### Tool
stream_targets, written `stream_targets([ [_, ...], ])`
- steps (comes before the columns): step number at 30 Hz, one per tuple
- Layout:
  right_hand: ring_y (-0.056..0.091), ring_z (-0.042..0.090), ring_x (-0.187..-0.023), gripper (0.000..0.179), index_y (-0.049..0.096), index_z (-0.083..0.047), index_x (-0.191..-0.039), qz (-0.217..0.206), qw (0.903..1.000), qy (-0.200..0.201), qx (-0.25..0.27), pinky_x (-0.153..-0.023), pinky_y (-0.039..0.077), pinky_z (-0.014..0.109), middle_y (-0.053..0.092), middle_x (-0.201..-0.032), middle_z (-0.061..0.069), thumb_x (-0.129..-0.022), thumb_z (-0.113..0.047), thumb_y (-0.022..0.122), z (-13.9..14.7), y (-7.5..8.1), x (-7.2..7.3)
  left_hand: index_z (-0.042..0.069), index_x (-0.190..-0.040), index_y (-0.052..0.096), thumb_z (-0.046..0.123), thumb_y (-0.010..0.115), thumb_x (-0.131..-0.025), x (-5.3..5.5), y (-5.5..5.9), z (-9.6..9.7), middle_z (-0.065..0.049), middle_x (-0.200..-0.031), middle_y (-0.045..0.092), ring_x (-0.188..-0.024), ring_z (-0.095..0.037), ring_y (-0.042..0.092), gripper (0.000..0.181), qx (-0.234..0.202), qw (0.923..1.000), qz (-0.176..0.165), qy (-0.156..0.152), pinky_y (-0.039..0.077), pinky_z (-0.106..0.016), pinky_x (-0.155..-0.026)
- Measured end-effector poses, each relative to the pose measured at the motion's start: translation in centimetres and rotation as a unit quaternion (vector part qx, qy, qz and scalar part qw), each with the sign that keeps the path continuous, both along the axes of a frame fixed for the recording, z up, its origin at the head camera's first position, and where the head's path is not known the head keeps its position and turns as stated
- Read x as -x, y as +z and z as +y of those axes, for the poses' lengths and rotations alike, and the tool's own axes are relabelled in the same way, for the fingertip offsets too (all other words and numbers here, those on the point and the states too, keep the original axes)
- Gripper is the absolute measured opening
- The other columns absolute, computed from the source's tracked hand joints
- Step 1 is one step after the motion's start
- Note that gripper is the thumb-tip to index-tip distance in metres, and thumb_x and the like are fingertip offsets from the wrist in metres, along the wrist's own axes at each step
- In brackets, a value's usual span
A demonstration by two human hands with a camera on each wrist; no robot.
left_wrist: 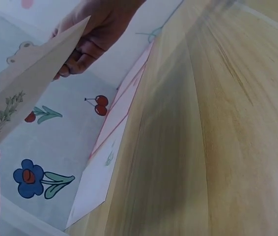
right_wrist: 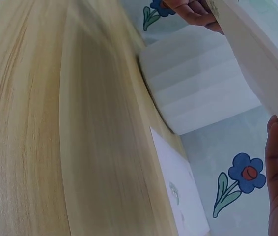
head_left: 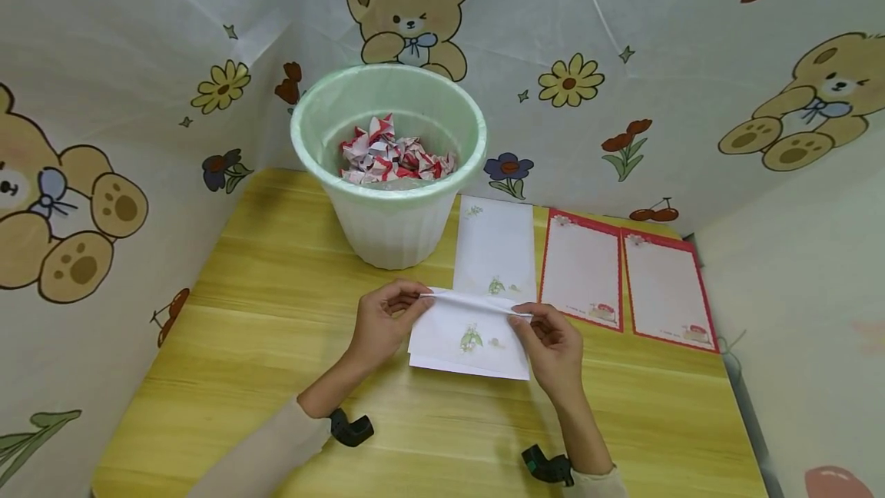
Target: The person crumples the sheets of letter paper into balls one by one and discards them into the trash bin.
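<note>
A folded white sheet of paper [head_left: 449, 336] with a small green plant print is held above the table. My left hand [head_left: 387, 321] pinches its upper left corner between thumb and fingers. At the upper right corner, my right hand [head_left: 553, 340] pinches the paper the same way. A narrow fold runs along the top edge between the two hands. In the left wrist view the paper [left_wrist: 26, 83] slants up off the tabletop, with the right hand [left_wrist: 99, 34] at its far end. The right wrist view shows the paper [right_wrist: 262, 59] from its other side.
A pale green and white bin [head_left: 394, 229] with crumpled red-and-white paper [head_left: 394, 156] inside stands at the back. Right of it lie a flat white sheet [head_left: 494, 240] and two red-bordered sheets [head_left: 581, 267]. A bear-printed cloth [head_left: 539, 14] hangs behind the wooden table [head_left: 263, 313].
</note>
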State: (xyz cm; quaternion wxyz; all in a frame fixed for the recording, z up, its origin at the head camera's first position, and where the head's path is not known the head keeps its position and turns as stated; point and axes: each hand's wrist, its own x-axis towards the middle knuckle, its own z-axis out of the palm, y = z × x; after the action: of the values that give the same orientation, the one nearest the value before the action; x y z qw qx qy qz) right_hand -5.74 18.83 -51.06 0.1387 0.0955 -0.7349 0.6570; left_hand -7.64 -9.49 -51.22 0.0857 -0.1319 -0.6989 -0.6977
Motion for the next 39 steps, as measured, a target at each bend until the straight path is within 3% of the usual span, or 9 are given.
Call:
stream_targets([
  [4,0.063,0.006,-0.064,0.018,0.076,0.005,-0.103,0.021,0.9997,-0.001,-0.009,-0.052,0.05,0.017,0.075,-0.086,-0.001,-0.091,0.018,0.073,0.2,-0.1,0.0,0.004,-0.108,0.078,0.001,0.078,-0.097,0.0,0.0,0.0,-0.019,-0.102,0.078,-0.089,-0.008,0.076,0.011,0.001,0.9999,0.014,-0.004,0.065,-0.024,-0.079],
  [12,0.074,0.007,-0.086,0.022,0.075,0.008,-0.104,0.076,0.9962,0.043,-0.005,-0.076,0.062,0.015,0.078,-0.098,0.006,-0.091,0.024,0.067,0.1,0.5,0.4,0.0,-0.106,0.079,-0.007,0.076,-0.095,0.0,0.0,-0.3,-0.021,-0.1,0.077,-0.091,-0.004,0.074,0.013,0.005,0.9982,0.059,-0.007,0.064,-0.02,-0.082],
  [21,0.074,0.008,-0.085,0.025,0.074,0.012,-0.102,0.108,0.9911,0.072,0.031,-0.068,0.061,0.015,0.079,-0.1,0.003,-0.086,0.03,0.065,-0.5,1.5,0.8,0.001,-0.106,0.079,-0.009,0.074,-0.096,-0.1,0.9,-0.9,-0.02,-0.1,0.078,-0.095,-0.005,0.075,0.014,0.006,0.9961,0.087,-0.011,0.065,-0.022,-0.085],
  [25,0.069,0.007,-0.075,0.026,0.073,0.013,-0.101,0.134,0.9877,0.071,0.036,-0.056,0.053,0.015,0.08,-0.1,0.004,-0.084,0.031,0.066,-0.6,1.7,0.6,0.001,-0.103,0.079,-0.013,0.076,-0.093,-0.2,1.1,-0.9,-0.019,-0.098,0.078,-0.092,-0.006,0.075,0.017,0.014,0.9923,0.123,0.0,0.066,-0.022,-0.082],
  [30,0.064,0.008,-0.07,0.024,0.074,0.014,-0.101,0.15,0.9858,0.063,0.041,-0.053,0.049,0.018,0.081,-0.1,0.004,-0.085,0.03,0.067,-0.3,1.8,0.4,0.001,-0.101,0.08,-0.018,0.077,-0.088,-0.2,1.0,-0.5,-0.018,-0.094,0.079,-0.086,-0.012,0.076,0.022,0.019,0.9859,0.166,0.013,0.065,-0.022,-0.078],
  [35,0.062,0.008,-0.066,0.024,0.073,0.016,-0.1,0.159,0.9834,0.076,0.045,-0.052,0.047,0.021,0.082,-0.1,0.005,-0.084,0.032,0.066,0.0,1.8,0.5,0.001,-0.1,0.08,-0.015,0.077,-0.089,-0.4,0.9,-0.3,-0.018,-0.092,0.078,-0.083,-0.016,0.074,0.019,0.011,0.9865,0.163,0.014,0.065,-0.021,-0.078],
  [39,0.067,0.007,-0.074,0.025,0.073,0.016,-0.099,0.17,0.9803,0.086,0.052,-0.062,0.054,0.016,0.082,-0.101,0.005,-0.083,0.033,0.066,0.0,1.5,0.4,0.002,-0.1,0.08,-0.014,0.077,-0.091,-0.9,0.5,-0.1,-0.019,-0.091,0.078,-0.081,-0.015,0.073,0.018,0.009,0.9881,0.153,0.017,0.065,-0.02,-0.079],
])
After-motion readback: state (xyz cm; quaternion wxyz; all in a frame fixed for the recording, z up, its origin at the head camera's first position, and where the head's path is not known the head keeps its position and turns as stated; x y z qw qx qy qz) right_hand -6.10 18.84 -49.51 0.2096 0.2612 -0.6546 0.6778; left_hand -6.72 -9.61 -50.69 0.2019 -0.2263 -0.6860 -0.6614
